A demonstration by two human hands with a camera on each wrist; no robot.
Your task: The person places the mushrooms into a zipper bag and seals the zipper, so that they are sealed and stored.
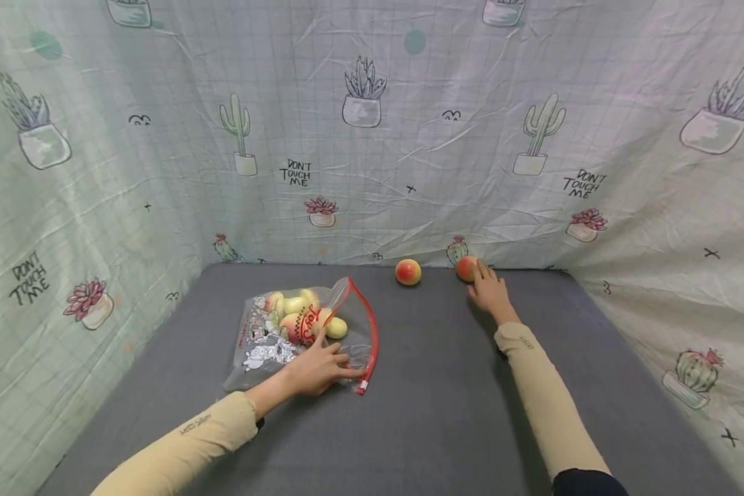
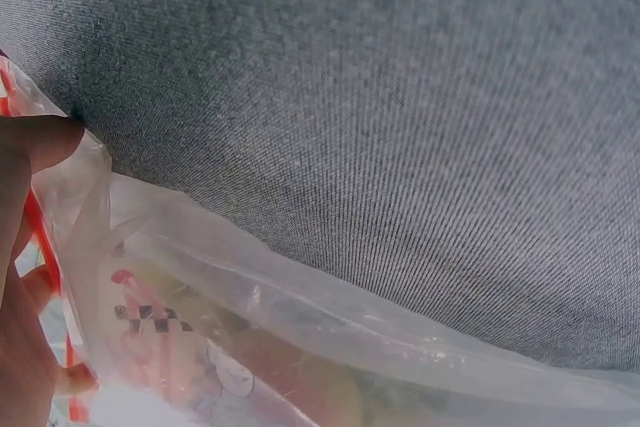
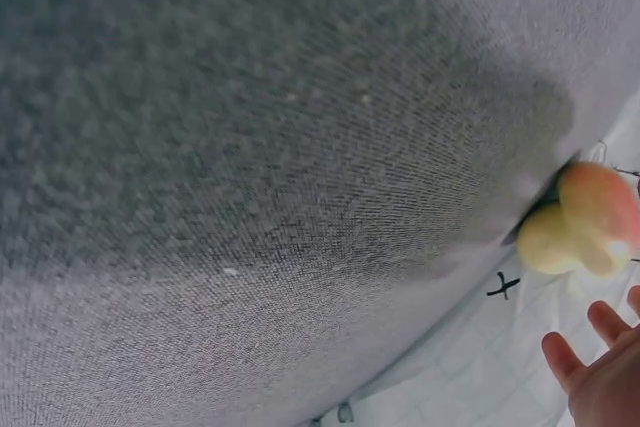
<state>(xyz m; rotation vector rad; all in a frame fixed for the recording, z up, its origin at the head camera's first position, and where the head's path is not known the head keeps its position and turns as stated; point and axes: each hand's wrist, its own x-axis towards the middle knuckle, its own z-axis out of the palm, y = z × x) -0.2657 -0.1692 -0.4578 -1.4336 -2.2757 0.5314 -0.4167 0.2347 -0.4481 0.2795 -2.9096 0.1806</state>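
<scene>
A beige sleeve (image 1: pixel 180 448) slants up on the near side of the zip bag (image 1: pixel 271 354), ending in the left hand (image 1: pixel 316 368), its fingers spread against the bag's red-edged mouth. Yellow and reddish fruits (image 1: pixel 294 304) lie inside the bag. Well right of the bag, the right hand (image 1: pixel 491 293) holds its fingers apart at a red-yellow fruit (image 1: pixel 466 269); I cannot tell whether they touch. Beyond the bag, to its right, sits a second fruit (image 1: pixel 408 272), near a cactus-print cloth (image 1: pixel 421 172).
</scene>
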